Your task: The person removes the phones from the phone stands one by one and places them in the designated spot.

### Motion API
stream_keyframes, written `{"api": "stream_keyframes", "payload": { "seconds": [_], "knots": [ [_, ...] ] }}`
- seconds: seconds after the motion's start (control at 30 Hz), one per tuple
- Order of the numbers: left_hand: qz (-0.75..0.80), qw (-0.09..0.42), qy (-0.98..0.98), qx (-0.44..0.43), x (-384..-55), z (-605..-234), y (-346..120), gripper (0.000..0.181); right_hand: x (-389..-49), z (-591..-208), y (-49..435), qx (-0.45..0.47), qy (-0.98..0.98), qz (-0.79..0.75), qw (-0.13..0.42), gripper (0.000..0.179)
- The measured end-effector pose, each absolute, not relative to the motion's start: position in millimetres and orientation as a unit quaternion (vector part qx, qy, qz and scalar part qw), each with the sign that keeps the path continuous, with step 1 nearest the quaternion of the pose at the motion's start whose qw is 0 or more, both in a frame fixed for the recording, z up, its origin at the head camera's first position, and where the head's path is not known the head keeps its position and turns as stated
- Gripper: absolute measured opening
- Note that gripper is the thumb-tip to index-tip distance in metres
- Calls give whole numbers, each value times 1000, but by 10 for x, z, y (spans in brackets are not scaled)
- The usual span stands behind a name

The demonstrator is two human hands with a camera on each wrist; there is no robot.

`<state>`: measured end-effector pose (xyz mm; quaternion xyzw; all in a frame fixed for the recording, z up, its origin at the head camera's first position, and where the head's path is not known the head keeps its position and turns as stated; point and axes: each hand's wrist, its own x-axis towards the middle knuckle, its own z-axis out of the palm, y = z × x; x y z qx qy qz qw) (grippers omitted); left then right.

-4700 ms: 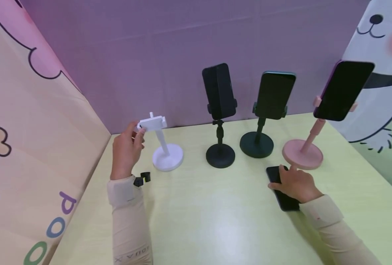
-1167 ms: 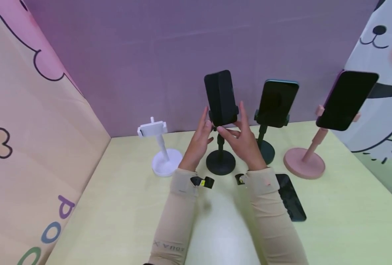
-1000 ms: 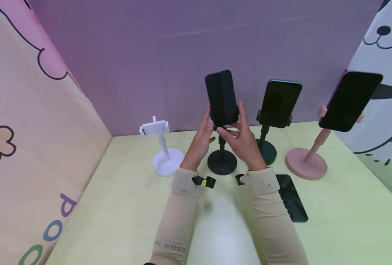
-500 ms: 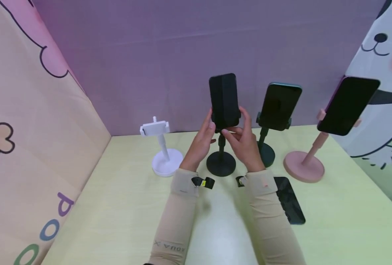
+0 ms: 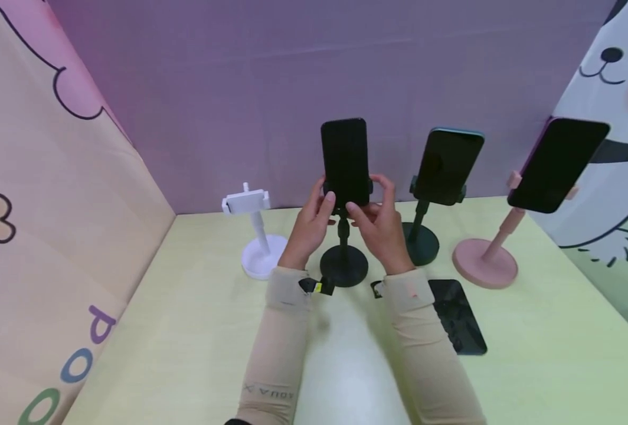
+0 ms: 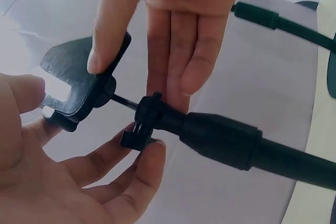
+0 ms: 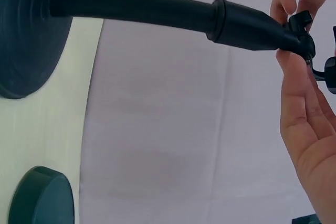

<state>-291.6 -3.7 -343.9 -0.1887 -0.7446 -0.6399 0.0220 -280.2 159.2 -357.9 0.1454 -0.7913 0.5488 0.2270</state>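
Observation:
A black phone [image 5: 346, 159] sits upright in the clamp of a black phone stand [image 5: 344, 267], its dark screen facing me. On the left of the stand's head, my left hand [image 5: 307, 231] grips it, thumb on the phone's lower front and fingers curled behind. Opposite it, my right hand [image 5: 384, 229] holds the same head, thumb at the phone's bottom edge and index finger bent along the clamp's side. Below the phone, the stand's joint [image 6: 152, 111] lies between the fingers of both hands in the left wrist view. Fingertips behind the clamp are partly hidden.
A white phone stand [image 5: 261, 257] with no phone is on the left. To the right stand a dark green stand [image 5: 421, 245] with a phone and a pink stand [image 5: 485, 264] with a phone. Another black phone [image 5: 460, 319] lies flat beside my right forearm.
Both hands have come to the black stand, from the white stand and the flat phone. Just now the held phone has turned to face me squarely, and the stand has shifted slightly left and nearer.

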Motion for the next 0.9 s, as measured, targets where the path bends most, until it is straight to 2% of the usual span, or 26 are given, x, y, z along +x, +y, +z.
{"api": "stream_keyframes", "payload": {
  "seconds": [0.27,0.47,0.6,0.77,0.9],
  "knots": [
    [-595,57,-779,-190,-2898,-3416,-74,52,-2730,-3478,1582,154,-779,573,202,51],
    [-539,85,-815,-194,-2873,-3413,-153,51,-2536,-3254,1482,165,-768,594,171,47],
    [-521,85,-823,-209,-2833,-3394,-239,52,-2467,-3185,1450,176,-776,584,159,45],
    [-498,86,-832,-228,-2784,-3385,-303,52,-2548,-3264,1536,194,-790,560,157,44],
    [-487,78,-833,-250,-2736,-3388,-334,46,-2553,-3277,1622,197,-809,534,145,44]
  ]
}}
